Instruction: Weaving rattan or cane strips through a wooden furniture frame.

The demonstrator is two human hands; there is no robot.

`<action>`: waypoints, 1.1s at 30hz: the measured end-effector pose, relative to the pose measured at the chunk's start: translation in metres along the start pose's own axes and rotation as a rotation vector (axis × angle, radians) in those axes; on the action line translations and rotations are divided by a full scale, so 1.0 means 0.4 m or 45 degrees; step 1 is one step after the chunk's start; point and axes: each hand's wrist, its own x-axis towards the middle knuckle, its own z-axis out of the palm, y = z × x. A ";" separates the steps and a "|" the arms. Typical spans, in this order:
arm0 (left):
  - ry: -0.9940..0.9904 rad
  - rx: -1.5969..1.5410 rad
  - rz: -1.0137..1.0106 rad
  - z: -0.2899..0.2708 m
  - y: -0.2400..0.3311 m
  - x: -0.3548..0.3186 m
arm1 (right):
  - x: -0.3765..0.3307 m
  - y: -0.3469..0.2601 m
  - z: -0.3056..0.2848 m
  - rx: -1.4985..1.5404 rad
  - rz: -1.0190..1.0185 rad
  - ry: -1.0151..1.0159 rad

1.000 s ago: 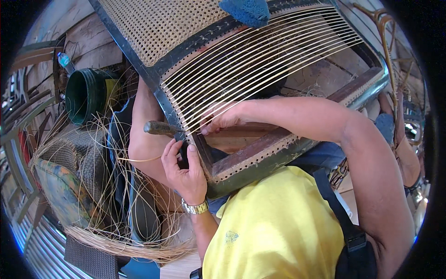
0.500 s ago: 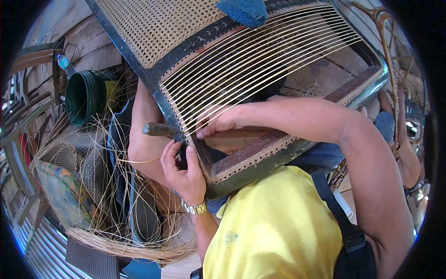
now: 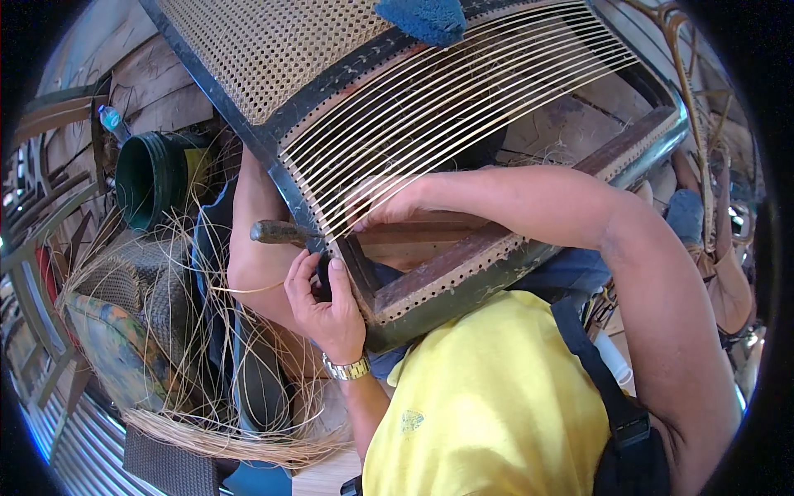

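A dark wooden chair frame (image 3: 451, 285) with a row of small holes lies across my lap. Pale cane strands (image 3: 430, 124) run side by side over its opening. My left hand (image 3: 327, 306), wearing a metal watch, grips the frame's left rail, thumb on top and fingers curled around the outer edge. A thin strand trails left from beside those fingers. Just above them a wooden tool handle (image 3: 277, 232) sticks out sideways at the rail; its tip is hidden. My right hand (image 3: 385, 202) reaches into the opening beneath the strands, fingers curled and partly covered near the left rail's inner side.
Finished woven cane (image 3: 256, 58) fills the frame's far panel, with a blue sponge-like pad (image 3: 426, 18) on the bar. At left are a dark green bucket (image 3: 145, 182), a heap of loose cane (image 3: 223, 434) and a patterned cushion (image 3: 116, 347). Another person's limb shows at far right.
The frame and everything around it appear shifted slightly left in the picture. My right hand has moved slightly beneath the strands; my left hand keeps its hold on the rail.
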 end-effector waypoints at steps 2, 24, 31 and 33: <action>0.004 -0.021 0.000 0.000 0.004 0.001 | -0.002 0.003 0.013 0.129 -0.081 0.104; 0.017 0.007 0.054 0.003 0.002 0.002 | 0.016 0.032 0.016 -0.220 0.010 -0.057; 0.017 -0.020 0.019 0.004 -0.004 0.000 | -0.010 -0.006 -0.004 -0.269 -0.058 -0.067; 0.024 -0.035 0.025 0.003 -0.005 0.001 | -0.013 -0.007 -0.011 -0.444 -0.044 -0.129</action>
